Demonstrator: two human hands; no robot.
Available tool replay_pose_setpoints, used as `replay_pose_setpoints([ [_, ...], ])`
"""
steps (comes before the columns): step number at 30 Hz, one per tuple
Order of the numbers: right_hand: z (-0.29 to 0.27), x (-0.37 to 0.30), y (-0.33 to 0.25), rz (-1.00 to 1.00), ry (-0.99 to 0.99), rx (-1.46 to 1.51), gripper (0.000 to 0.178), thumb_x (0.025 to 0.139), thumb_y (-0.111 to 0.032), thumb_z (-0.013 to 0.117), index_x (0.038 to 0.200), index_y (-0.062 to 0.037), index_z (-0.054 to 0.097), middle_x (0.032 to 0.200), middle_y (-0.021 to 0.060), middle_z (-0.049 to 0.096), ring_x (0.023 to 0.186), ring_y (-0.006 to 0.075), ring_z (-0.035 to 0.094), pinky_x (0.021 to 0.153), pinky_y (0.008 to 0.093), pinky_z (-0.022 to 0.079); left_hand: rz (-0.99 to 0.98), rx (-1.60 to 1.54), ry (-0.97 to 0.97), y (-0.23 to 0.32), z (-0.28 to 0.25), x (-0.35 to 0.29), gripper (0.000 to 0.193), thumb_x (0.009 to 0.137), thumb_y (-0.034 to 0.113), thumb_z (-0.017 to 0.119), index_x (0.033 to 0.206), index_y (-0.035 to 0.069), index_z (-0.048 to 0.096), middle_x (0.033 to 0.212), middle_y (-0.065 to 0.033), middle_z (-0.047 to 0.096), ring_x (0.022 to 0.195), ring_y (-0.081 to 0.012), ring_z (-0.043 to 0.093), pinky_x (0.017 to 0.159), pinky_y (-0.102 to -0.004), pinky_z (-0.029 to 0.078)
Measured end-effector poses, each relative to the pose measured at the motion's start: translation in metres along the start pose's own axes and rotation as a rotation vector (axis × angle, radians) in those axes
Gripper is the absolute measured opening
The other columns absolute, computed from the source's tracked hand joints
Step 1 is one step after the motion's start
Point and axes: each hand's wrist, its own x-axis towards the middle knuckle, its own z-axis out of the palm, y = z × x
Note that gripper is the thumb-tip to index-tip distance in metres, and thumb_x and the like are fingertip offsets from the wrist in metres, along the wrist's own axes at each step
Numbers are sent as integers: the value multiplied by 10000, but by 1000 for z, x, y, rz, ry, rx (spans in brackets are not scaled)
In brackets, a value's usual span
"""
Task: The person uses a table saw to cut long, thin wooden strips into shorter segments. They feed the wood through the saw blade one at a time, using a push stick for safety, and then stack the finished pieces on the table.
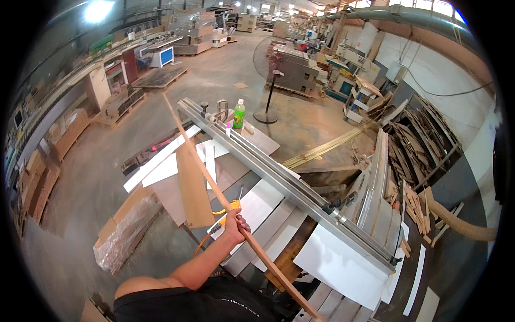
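Observation:
My left hand is closed around a long, thin wooden strip. The strip slants from the far left, above the boards, down to the lower edge near my body. Just beyond my fingers is a yellow tool with a thin metal tip, partly hidden by the hand. White panels and a brown board lie below and beside the strip. No part of my right hand shows.
A long metal fence crosses the saw table diagonally. A green bottle stands near its far end. A black stand fan is on the floor beyond. Scrap wood leans at the right, near a flexible hose. A plastic-wrapped bundle sits at left.

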Motion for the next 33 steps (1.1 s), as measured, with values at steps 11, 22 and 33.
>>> replay_pose_setpoints([
  [11, 73, 26, 21, 54, -339, 163, 454, 952, -538, 645, 1113, -117, 596, 933, 134, 639, 937, 250, 597, 926, 661, 448, 143, -221, -736, 57, 98, -86, 402, 941, 354, 531, 585, 212, 412, 452, 89, 315, 387, -76, 320, 458, -245, 328],
  [22, 241, 84, -54, -349, -428, -11, 622, 976, -412, 693, 1402, 13, 534, 1339, 171, 616, 1145, 283, 634, 913, 388, 541, 380, -202, -1752, 106, 230, -267, 302, 956, 280, 579, 701, 170, 461, 509, 72, 403, 422, -57, 369, 491, -249, 386],
  [33, 203, -48, -339, -1094, -549, 308, 522, 1019, -283, 652, 1482, -86, 515, 1432, 131, 595, 1271, 247, 601, 1072, 384, 482, 1033, 245, -1869, 107, 373, -357, 162, 841, 230, 578, 749, 108, 525, 572, -1, 445, 577, -164, 483, 647, -358, 409],
])
